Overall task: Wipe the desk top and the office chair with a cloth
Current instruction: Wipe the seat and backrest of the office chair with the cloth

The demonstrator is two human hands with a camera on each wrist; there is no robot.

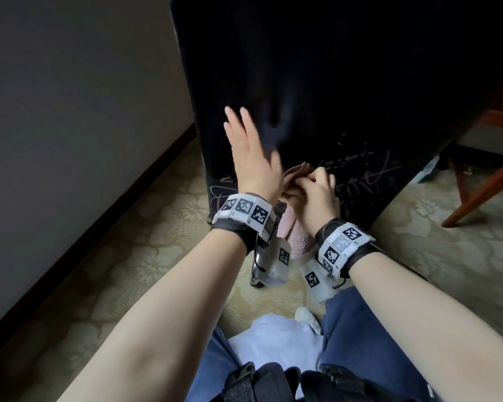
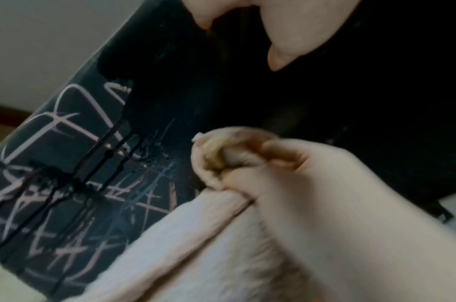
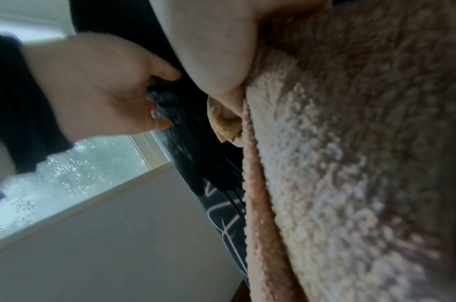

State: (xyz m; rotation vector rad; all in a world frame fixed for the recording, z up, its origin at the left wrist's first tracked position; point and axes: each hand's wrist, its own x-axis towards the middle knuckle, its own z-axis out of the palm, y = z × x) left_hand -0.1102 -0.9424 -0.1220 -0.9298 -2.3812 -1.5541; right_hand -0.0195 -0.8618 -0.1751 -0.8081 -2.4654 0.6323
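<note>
The right hand (image 1: 317, 195) bunches the pink terry cloth (image 1: 295, 239) in curled fingers against the scribbled black panel (image 1: 331, 97), low down, probably scrubbing marks. Above the cloth, the left hand (image 1: 253, 158) rests open-fingered, seemingly steadying the panel.

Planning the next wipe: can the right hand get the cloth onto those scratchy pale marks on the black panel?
Probably yes: the right hand already grips the cloth beside the marks, nothing between.
</note>
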